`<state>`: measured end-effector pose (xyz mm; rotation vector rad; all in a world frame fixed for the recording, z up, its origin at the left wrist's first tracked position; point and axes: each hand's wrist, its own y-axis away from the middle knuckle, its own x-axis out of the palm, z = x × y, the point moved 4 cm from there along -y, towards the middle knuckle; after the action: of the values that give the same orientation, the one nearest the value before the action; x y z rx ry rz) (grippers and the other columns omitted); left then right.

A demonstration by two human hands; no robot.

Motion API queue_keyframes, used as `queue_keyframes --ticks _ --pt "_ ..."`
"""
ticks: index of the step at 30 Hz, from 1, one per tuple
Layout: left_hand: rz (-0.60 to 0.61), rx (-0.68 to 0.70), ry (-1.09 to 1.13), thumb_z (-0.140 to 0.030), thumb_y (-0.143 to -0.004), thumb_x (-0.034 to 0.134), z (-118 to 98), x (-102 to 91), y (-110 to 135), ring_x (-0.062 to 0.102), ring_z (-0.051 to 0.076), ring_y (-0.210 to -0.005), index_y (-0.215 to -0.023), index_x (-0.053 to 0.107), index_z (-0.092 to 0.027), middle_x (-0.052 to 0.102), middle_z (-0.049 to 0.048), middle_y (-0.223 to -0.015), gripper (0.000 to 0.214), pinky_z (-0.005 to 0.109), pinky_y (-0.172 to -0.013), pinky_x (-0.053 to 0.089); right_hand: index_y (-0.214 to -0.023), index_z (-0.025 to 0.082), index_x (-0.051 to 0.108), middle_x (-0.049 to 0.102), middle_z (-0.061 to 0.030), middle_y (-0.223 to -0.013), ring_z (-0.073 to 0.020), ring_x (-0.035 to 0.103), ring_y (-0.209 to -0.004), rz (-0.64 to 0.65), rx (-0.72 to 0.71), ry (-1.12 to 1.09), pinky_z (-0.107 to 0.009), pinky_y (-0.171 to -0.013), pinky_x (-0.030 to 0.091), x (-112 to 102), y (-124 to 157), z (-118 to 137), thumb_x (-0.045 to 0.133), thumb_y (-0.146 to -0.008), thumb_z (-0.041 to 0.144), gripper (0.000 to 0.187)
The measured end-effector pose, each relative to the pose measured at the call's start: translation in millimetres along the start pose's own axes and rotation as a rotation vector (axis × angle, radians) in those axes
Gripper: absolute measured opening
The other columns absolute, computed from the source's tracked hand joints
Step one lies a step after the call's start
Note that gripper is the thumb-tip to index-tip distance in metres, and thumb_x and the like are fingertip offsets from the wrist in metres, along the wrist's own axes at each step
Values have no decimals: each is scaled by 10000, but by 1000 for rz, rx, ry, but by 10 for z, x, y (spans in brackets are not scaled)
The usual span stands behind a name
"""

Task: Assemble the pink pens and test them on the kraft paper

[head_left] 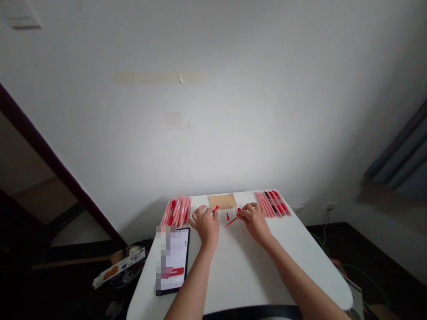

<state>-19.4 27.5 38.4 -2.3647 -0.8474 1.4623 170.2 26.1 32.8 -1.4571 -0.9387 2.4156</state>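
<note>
Left hand [204,226] is pinching a short red piece [215,208] at its fingertips, and the right hand [254,220] is gripping a thin red stick [231,222] slanting leftward. Between them, a small red part [227,216] is lying on the white table [233,271]. Brown paper [223,202] is resting near the far edge, with a pen heap [180,211] to its left and a pen row [272,204] to its right; a phone [176,258] is lying beside the left forearm [193,273].

Phone screen [178,253], nearer the wearer than the left grip [206,226]: nothing legible
Pens [182,210] left of that grip: nothing legible
</note>
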Motion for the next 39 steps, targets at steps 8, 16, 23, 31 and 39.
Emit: queue_keyframes --ticks 8,16,23,31,39 --pt "-28 -18 -14 -369 -840 537 43 -55 -55 460 283 -1123 -896 722 -237 607 83 -1182 234 493 -940 321 -827 323 723 664 -31 -901 -256 468 -1054 124 -180 68 -546 -1041 200 155 -304 147 591 -858 218 171" --pt "-46 -12 -21 -380 -840 542 60 -45 -57 477 280 -1104 -896 724 -240 616 81 -1162 236 496 -950 308 -823 307 717 662 -24 -943 -230 460 -1095 217 -386 100 -551 -1087 137 364 -503 249 598 -858 225 148" --pt "-53 -11 -17 -371 -844 540 63 -59 -59 480 281 -1104 -894 722 -239 618 77 -1167 230 497 -946 311 -813 316 721 664 -13 -841 -224 466 -1090 274 -479 127 -562 -1100 94 383 -617 209 591 -843 170 198" --pt "-41 -12 -16 -363 -843 545 65 -53 -56 479 282 -1114 -891 725 -246 619 75 -1169 220 500 -947 309 -825 309 718 689 -2 -839 -218 480 -1076 267 -528 108 -568 -1105 74 376 -614 227 618 -844 206 145" --pt "-34 -18 -6 -355 -831 566 55 -53 -58 481 278 -1114 -879 723 -243 625 66 -1163 198 480 -939 317 -937 329 714 700 0 -913 -214 470 -1098 297 -508 148 -561 -1113 46 422 -610 188 574 -886 227 181"
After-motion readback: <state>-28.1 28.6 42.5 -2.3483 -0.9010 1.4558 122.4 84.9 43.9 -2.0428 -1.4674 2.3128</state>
